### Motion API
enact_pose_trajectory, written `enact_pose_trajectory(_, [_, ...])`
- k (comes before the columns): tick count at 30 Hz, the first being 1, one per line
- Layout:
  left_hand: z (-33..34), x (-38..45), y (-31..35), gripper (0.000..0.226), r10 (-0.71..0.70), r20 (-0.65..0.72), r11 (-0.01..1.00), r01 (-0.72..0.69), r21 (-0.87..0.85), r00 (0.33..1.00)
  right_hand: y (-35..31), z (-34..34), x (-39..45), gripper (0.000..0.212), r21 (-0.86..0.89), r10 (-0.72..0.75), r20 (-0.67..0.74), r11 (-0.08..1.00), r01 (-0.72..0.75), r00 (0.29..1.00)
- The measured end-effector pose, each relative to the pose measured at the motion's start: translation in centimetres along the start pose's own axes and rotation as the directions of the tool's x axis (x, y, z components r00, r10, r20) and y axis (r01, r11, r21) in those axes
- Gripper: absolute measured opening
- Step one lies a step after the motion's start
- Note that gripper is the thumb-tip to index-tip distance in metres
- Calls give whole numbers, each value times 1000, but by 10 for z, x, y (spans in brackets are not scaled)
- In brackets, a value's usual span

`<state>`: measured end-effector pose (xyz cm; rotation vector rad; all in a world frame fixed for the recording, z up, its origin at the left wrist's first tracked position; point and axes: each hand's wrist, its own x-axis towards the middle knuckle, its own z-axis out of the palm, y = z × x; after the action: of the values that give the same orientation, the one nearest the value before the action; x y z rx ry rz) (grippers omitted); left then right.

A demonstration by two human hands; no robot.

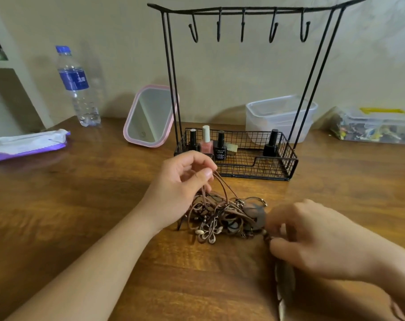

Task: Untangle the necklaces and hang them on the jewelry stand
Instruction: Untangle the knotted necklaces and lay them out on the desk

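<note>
A tangled heap of brown cord necklaces (222, 216) with shells, beads and a round wooden pendant lies on the wooden table (92, 205) in front of me. My left hand (185, 181) pinches a loop of brown cord and lifts it above the heap. My right hand (312, 239), blurred, pinches a beaded strand at the heap's right side; a feather pendant (283, 286) trails below it. Behind the heap stands the black wire jewelry stand (243, 89); nothing hangs on its several hooks (242, 26).
The stand's wire basket (278, 167) holds several nail polish bottles (206, 144). A pink-framed mirror (148, 117), a water bottle (77, 86) and a wipes pack (27, 144) stand to the left. Clear plastic containers (280, 117) sit behind and to the right.
</note>
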<state>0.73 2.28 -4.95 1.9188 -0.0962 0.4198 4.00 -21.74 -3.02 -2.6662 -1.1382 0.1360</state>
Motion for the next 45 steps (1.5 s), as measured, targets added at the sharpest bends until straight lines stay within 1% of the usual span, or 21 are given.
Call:
enact_pose_trajectory(2, [3, -1, -1, 18, 27, -12, 980, -24, 200, 1000, 9, 1, 3, 28, 112, -42, -3, 993, 42, 999])
enact_pose_trajectory(3, [4, -1, -1, 18, 50, -13, 968, -45, 245, 999, 11, 2, 5, 23, 161, -60, -3, 985, 59, 998])
enact_pose_trajectory(5, [3, -3, -1, 20, 96, 18, 960, -98, 261, 995, 15, 5, 8, 21, 279, -68, -3, 958, 66, 998])
enact_pose_trajectory(7, [0, -4, 2, 22, 139, 121, 950, -167, 263, 983, 16, 5, 11, 27, 492, -46, 13, 870, 34, 999])
enact_pose_trajectory(9, [-3, -7, 4, 24, 172, 245, 926, -241, 291, 954, 18, 5, 13, 28, 751, -49, 28, 660, 11, 998])
enact_pose_trajectory(11, [-3, -8, 3, 26, 134, 342, 882, -269, 387, 930, 17, 5, 14, 23, 952, -109, 74, 305, -38, 991])
enact_pose_trajectory(12, [-3, -8, 2, 27, 101, 378, 849, -278, 449, 920, 16, 4, 15, 21, 988, -152, 90, 142, -68, 984])
enact_pose_trajectory(13, [-3, -8, -1, 27, 75, 406, 809, -294, 509, 911, 15, 4, 15, 22, 995, -178, 100, 36, -95, 979])
enact_pose_trajectory(14, [-3, -7, -3, 26, 56, 423, 772, -307, 556, 905, 15, 4, 14, 28, 994, -177, 111, -2, -114, 978])
enact_pose_trajectory(15, [-3, -6, -4, 25, 47, 425, 754, -311, 579, 904, 16, 4, 13, 36, 993, -141, 116, 26, -113, 983])
enact_pose_trajectory(16, [-4, -4, -4, 23, 50, 412, 758, -304, 577, 910, 15, 2, 13, 41, 990, -80, 105, 98, -97, 991])
enact_pose_trajectory(18, [-3, -3, -4, 20, 65, 353, 813, -255, 524, 933, 15, -5, 11, 43, 970, 41, 50, 235, -59, 998])
enact_pose_trajectory(22, [-6, -1, 0, 13, 63, 297, 954, -145, 263, 953, 26, -24, 6, 54, 940, 133, -109, 335, 58, 985])
enact_pose_trajectory(25, [-9, -2, 4, 18, 86, 289, 996, -86, -12, 953, 28, -26, 5, 60, 911, 129, -92, 411, 32, 987])
enact_pose_trajectory(27, [-8, -2, 5, 17, 56, 262, 993, -25, -119, 964, 22, -24, 3, 55, 880, 79, -34, 475, -8, 996])
enact_pose_trajectory(30, [-3, -3, 4, 18, -8, 231, 968, 66, -242, 973, 9, -24, -1, 47, 736, 33, 10, 676, -30, 999])
enact_pose_trajectory(32, [1, -4, 5, 18, -18, 212, 941, 88, -327, 977, -2, -24, -4, 39, 641, -4, 1, 767, 2, 1000])
enact_pose_trajectory(35, [7, -7, 8, 18, 3, 181, 888, 81, -453, 983, -21, -10, -6, 26, 551, -45, -21, 833, 49, 999])
enact_pose_trajectory(39, [9, -9, 13, 18, 11, 148, 839, 71, -539, 989, -30, 15, -1, 19, 311, -4, -162, 949, 55, 987])
enact_pose_trajectory(42, [8, -11, 17, 17, 23, 152, 815, 70, -575, 988, -25, 12, 0, 26, 348, -22, -246, 931, 109, 969])
enact_pose_trajectory(45, [9, -12, 20, 11, 52, 171, 756, 73, -651, 984, -22, 10, -1, 22, 440, 23, -433, 878, 188, 901])
